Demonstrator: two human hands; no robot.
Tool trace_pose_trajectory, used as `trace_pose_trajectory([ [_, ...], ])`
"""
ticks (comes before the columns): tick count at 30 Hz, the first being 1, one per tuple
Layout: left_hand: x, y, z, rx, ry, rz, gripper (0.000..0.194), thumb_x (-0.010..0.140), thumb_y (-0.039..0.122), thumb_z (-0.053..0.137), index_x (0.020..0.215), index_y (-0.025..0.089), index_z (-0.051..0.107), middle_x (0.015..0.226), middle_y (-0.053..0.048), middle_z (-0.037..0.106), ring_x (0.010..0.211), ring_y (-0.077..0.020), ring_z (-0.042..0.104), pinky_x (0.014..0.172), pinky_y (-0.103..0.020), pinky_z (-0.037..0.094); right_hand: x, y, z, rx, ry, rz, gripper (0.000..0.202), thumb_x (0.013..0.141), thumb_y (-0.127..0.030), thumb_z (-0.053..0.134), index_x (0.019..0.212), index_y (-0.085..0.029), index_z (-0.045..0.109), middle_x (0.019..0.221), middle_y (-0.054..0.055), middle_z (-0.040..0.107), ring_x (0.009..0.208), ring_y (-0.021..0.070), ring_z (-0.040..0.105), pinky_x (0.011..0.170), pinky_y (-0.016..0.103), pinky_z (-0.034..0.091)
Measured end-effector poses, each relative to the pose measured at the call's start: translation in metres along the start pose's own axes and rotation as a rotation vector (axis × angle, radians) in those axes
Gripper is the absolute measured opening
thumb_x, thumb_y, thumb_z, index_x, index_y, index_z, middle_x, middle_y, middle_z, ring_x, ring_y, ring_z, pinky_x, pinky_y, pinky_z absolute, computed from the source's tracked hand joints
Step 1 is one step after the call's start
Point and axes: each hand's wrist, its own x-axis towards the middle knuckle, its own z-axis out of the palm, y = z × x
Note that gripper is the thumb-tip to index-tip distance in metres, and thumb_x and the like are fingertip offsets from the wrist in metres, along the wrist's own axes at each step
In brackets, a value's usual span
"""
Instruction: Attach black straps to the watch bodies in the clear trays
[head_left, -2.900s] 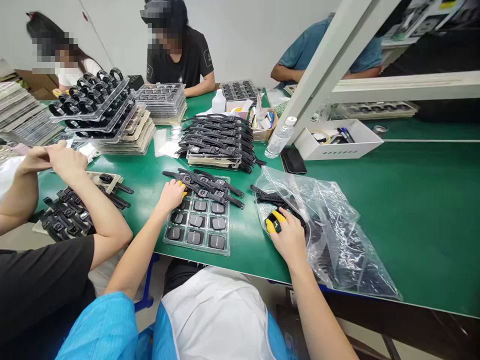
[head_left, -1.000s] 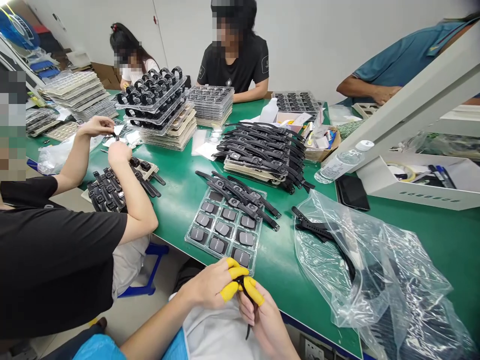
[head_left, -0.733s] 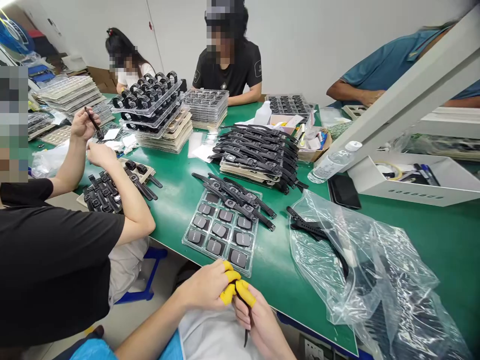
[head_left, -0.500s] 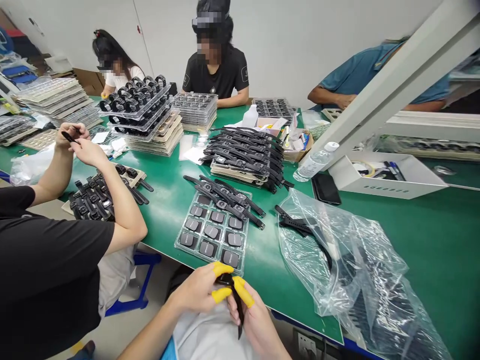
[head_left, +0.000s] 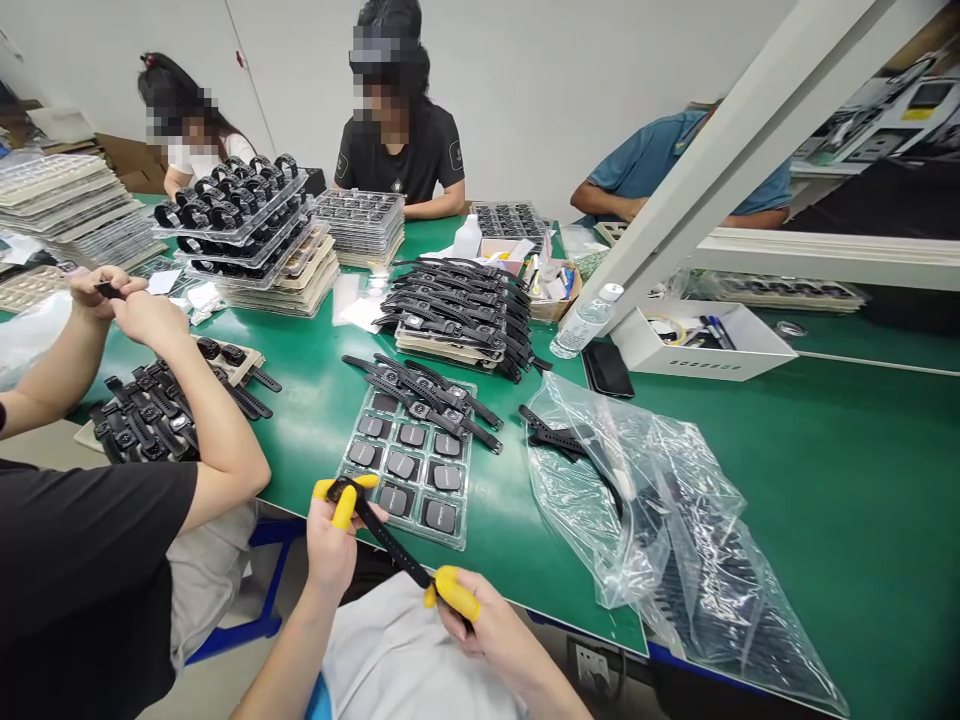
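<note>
Above our lap (head_left: pixel 405 650), beside the near edge of a green surface (head_left: pixel 825 470), a black watch (head_left: pixel 391 542) stretches between our two hands. Our left hand (head_left: pixel 334 540) grips its head end, the thumb and fingertips in yellow covers (head_left: pixel 343 508) closed around it, so most of the watch face is hidden from us. Our right hand (head_left: pixel 481 612) pinches the strap lower down, with the fingers curled over its far end, which we cannot see.

Just beyond the left hand lies a clear plastic tray (head_left: pixel 416 512) holding square grey pieces (head_left: pixel 403 465). The visible pieces carry pale lettering too small for us to read. Several black watches on straps (head_left: pixel 420 410) sprawl across the tray's far rows and cover them, and the left hand blocks our view of its near left corner. Behind the tray rises a taller pile of strapped watches (head_left: pixel 465 310).

To the right, we see a clear plastic bag (head_left: pixel 645 480) with loose black straps (head_left: pixel 553 436) by its mouth; glare and folds blur the dark ribbed contents. Past it stand a water bottle (head_left: pixel 581 322), its label illegible, and a white box (head_left: pixel 697 362) of pens (head_left: pixel 716 332), with a row of characters along its front that we cannot make out.

At the left, a co-worker in a black sleeve (head_left: pixel 97 590) is cut off by the frame edge; their hands (head_left: pixel 150 315) close on a small dark object (head_left: pixel 110 289), mostly hidden.
</note>
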Motion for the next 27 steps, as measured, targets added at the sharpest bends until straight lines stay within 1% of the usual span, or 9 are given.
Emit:
trace_pose_trajectory([
  [2, -0.001, 0.001, -0.002, 0.091, -0.061, -0.045, 0.049, 0.089, 0.059, 0.078, 0.114, 0.022, 0.057, 0.099, -0.006, 0.081, 0.062, -0.0184, 0.075, 0.062, -0.032, 0.063, 0.0, 0.0, 0.0, 0.014, 0.099, -0.07, 0.06, 0.078, -0.077, 0.078, 0.085, -0.02, 0.058, 0.059, -0.009, 0.052, 0.041, 0.0032, 0.027, 0.044, 0.022, 0.018],
  [5, -0.013, -0.003, -0.001, 0.385, -0.368, -0.085, 0.041, 0.099, 0.049, 0.067, 0.127, 0.02, 0.066, 0.089, -0.006, 0.081, 0.071, -0.0212, 0.078, 0.066, -0.031, 0.064, 0.001, 0.002, 0.005, 0.033, 0.172, -0.15, 0.057, 0.081, -0.074, 0.077, 0.087, -0.021, 0.056, 0.065, -0.005, 0.06, 0.043, 0.0049, 0.037, 0.046, 0.022, 0.022],
  [8, -0.027, -0.008, 0.004, 0.678, -0.678, 0.128, 0.04, 0.101, 0.024, 0.056, 0.139, 0.022, 0.068, 0.12, -0.01, 0.08, 0.111, -0.0253, 0.077, 0.099, -0.039, 0.063, 0.005, 0.008, 0.012, 0.039, 0.143, -0.147, 0.058, 0.081, -0.076, 0.076, 0.087, -0.021, 0.058, 0.059, -0.005, 0.058, 0.042, 0.0061, 0.036, 0.046, 0.022, 0.023],
  [10, -0.032, -0.01, 0.008, 0.796, -0.796, 0.288, 0.053, 0.095, 0.013, 0.05, 0.144, 0.023, 0.065, 0.14, -0.01, 0.072, 0.131, -0.0259, 0.068, 0.114, -0.043, 0.055, 0.007, 0.012, 0.015, 0.03, 0.126, -0.133, 0.058, 0.08, -0.076, 0.077, 0.087, -0.021, 0.06, 0.055, -0.006, 0.056, 0.042, 0.0064, 0.035, 0.046, 0.022, 0.023],
  [11, -0.033, -0.011, 0.009, 0.839, -0.833, 0.339, 0.057, 0.092, 0.01, 0.049, 0.144, 0.023, 0.065, 0.143, -0.01, 0.07, 0.134, -0.0262, 0.066, 0.115, -0.043, 0.054, 0.007, 0.014, 0.015, 0.024, 0.119, -0.127, 0.058, 0.08, -0.075, 0.078, 0.086, -0.02, 0.06, 0.054, -0.007, 0.055, 0.042, 0.0066, 0.035, 0.046, 0.023, 0.024],
  [16, -0.032, -0.005, 0.009, 0.952, -0.907, 0.419, 0.058, 0.085, 0.006, 0.048, 0.139, 0.02, 0.066, 0.135, -0.012, 0.072, 0.122, -0.0262, 0.07, 0.106, -0.04, 0.059, 0.005, 0.02, 0.016, 0.107, 0.126, -0.121, 0.056, 0.081, -0.072, 0.079, 0.081, -0.021, 0.058, 0.05, -0.008, 0.049, 0.043, 0.0063, 0.028, 0.046, 0.023, 0.022],
  [21, -0.034, -0.008, 0.01, 0.835, -0.847, 0.432, 0.057, 0.084, 0.003, 0.045, 0.135, 0.019, 0.065, 0.129, -0.012, 0.072, 0.118, -0.0246, 0.069, 0.104, -0.038, 0.058, 0.003, 0.02, 0.023, 0.242, 0.151, -0.152, 0.053, 0.082, -0.069, 0.081, 0.081, -0.022, 0.057, 0.049, -0.01, 0.042, 0.045, 0.006, 0.023, 0.047, 0.023, 0.024],
  [24, -0.036, -0.009, 0.01, 0.806, -0.854, 0.423, 0.055, 0.09, 0.006, 0.046, 0.141, 0.019, 0.061, 0.132, -0.014, 0.068, 0.121, -0.0251, 0.066, 0.105, -0.039, 0.057, 0.004, 0.02, 0.025, 0.311, 0.157, -0.154, 0.053, 0.081, -0.069, 0.082, 0.081, -0.022, 0.056, 0.049, -0.01, 0.04, 0.045, 0.0057, 0.021, 0.046, 0.022, 0.024],
  [27, -0.035, -0.004, 0.01, 0.801, -0.929, 0.404, 0.049, 0.099, 0.014, 0.046, 0.147, 0.02, 0.056, 0.134, -0.015, 0.065, 0.124, -0.0255, 0.063, 0.108, -0.04, 0.056, 0.004, 0.019, 0.025, 0.348, 0.168, -0.142, 0.053, 0.078, -0.067, 0.084, 0.085, -0.022, 0.058, 0.05, -0.011, 0.039, 0.045, 0.0052, 0.019, 0.046, 0.022, 0.022],
])
